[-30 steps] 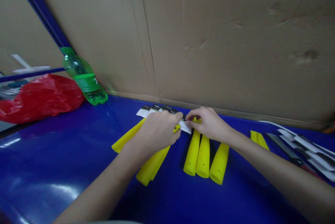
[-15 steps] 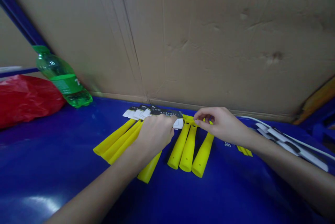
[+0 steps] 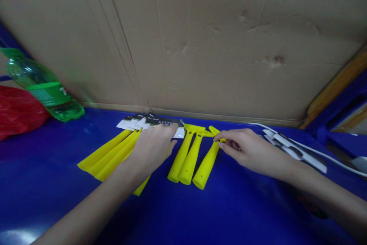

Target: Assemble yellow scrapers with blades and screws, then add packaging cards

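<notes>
My left hand (image 3: 156,141) is closed over a yellow scraper (image 3: 142,186), whose handle end shows below my wrist. A black-and-white card sleeve (image 3: 179,128) covers its head end. Left of that hand, several more sleeved yellow scrapers (image 3: 106,151) lie fanned out. Between my hands lie two bare T-headed yellow scrapers, one left (image 3: 180,157) and one right (image 3: 192,157). My right hand (image 3: 243,143) has thumb and fingers pinched at the head of a third bare scraper (image 3: 207,164). Its fingers partly hide that head.
A green bottle (image 3: 47,94) leans against the cardboard wall (image 3: 195,46) beside a red plastic bag (image 3: 20,113). White-and-black pieces (image 3: 295,149) and a white cable (image 3: 321,155) lie at right on the blue table (image 3: 218,218). Something dark and red is partly hidden under my right forearm.
The view has shifted right, so most things appear further left. My right hand now lies further right relative to the bare scrapers, at the rightmost one's head. My left hand keeps its place.
</notes>
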The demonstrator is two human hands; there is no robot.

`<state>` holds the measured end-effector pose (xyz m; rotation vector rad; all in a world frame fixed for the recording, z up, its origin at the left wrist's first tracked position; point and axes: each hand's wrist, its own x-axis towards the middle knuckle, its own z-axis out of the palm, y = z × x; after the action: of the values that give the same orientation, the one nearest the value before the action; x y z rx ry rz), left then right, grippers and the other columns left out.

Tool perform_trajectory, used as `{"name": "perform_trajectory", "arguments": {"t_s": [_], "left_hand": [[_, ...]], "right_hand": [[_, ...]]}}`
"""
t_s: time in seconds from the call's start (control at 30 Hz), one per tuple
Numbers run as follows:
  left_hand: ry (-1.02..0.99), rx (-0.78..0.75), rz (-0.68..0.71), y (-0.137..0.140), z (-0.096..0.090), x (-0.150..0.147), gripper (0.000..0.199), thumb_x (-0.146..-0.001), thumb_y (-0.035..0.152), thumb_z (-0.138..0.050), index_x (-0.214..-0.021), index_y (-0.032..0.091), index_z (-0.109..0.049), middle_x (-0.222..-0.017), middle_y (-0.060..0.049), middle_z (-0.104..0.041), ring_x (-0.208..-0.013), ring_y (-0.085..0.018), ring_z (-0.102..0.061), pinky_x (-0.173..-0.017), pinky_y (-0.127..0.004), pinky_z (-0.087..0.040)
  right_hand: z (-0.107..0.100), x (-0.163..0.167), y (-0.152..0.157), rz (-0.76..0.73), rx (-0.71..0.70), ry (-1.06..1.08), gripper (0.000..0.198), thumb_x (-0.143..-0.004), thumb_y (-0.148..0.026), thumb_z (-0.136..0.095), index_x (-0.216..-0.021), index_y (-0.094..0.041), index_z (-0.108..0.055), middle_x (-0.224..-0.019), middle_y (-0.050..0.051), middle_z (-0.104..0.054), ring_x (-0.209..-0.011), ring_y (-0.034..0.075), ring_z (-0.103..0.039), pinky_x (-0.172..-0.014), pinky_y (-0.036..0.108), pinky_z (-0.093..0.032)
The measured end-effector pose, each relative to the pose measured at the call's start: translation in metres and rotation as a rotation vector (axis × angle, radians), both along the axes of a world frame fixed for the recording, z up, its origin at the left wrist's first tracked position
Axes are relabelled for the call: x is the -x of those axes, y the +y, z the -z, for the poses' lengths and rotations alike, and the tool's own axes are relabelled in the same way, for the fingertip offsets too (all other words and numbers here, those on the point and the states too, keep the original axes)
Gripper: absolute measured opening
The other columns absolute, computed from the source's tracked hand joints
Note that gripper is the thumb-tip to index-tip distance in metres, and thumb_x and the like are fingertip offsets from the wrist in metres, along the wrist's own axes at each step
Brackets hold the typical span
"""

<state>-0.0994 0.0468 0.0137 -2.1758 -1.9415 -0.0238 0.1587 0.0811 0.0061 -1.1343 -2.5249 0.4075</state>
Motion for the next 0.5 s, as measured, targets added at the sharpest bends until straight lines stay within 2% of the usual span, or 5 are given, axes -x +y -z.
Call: {"name": "perform_trajectory", "arguments": {"t_s": [0.1, 0.2, 0.3, 0.4, 0.5], "left_hand": [[-0.029, -0.010, 0.029, -0.003, -0.001, -0.008, 0.027, -0.102, 0.016, -0.041, -0.111, 0.018, -0.066, -0.094, -0.013, -0.077, -0.089, -0.036, -0.076, -0.069, -0.040, -0.051], [-0.173, -0.014, 0.098, -0.006, 0.001, -0.015, 0.026, -0.105, 0.021, -0.038, -0.112, 0.019, -0.064, -0.089, -0.008, -0.075, -0.082, -0.028, -0.075, -0.065, -0.035, -0.047], [-0.331, 0.006, 0.176, -0.007, 0.007, -0.017, 0.023, -0.104, 0.027, -0.045, -0.111, 0.019, -0.066, -0.088, -0.007, -0.073, -0.077, -0.025, -0.071, -0.065, -0.034, -0.046], [-0.332, 0.027, 0.218, -0.007, 0.014, -0.015, 0.026, -0.103, 0.029, -0.048, -0.112, 0.019, -0.070, -0.096, -0.008, -0.073, -0.081, -0.026, -0.070, -0.072, -0.037, -0.049], [-0.322, 0.037, 0.227, -0.006, 0.018, -0.014, 0.029, -0.103, 0.029, -0.048, -0.114, 0.019, -0.073, -0.101, -0.008, -0.070, -0.081, -0.026, -0.069, -0.075, -0.040, -0.051]], "right_hand": [[0.004, 0.006, -0.002, -0.069, 0.007, -0.006, 0.030, -0.103, -0.025, -0.051, -0.112, -0.023, -0.079, -0.099, 0.006, -0.082, -0.080, 0.019, -0.072, -0.069, 0.029, -0.047], [0.006, 0.017, -0.006, -0.053, 0.029, -0.045, 0.031, -0.104, -0.029, -0.051, -0.089, -0.023, -0.078, -0.081, 0.003, -0.078, -0.067, 0.016, -0.068, -0.064, 0.028, -0.042], [0.007, 0.027, -0.008, 0.025, 0.026, -0.069, 0.034, -0.102, -0.031, -0.055, -0.074, -0.021, -0.074, -0.063, 0.000, -0.069, -0.052, 0.012, -0.055, -0.055, 0.028, -0.032], [0.007, 0.032, -0.009, 0.101, 0.026, -0.042, 0.033, -0.099, -0.031, -0.058, -0.072, -0.021, -0.073, -0.053, -0.003, -0.059, -0.047, 0.011, -0.046, -0.053, 0.029, -0.027], [0.008, 0.033, -0.010, 0.159, 0.066, 0.020, 0.025, -0.096, -0.032, -0.062, -0.078, -0.022, -0.077, -0.053, -0.004, -0.059, -0.047, 0.011, -0.047, -0.052, 0.028, -0.028]]}}
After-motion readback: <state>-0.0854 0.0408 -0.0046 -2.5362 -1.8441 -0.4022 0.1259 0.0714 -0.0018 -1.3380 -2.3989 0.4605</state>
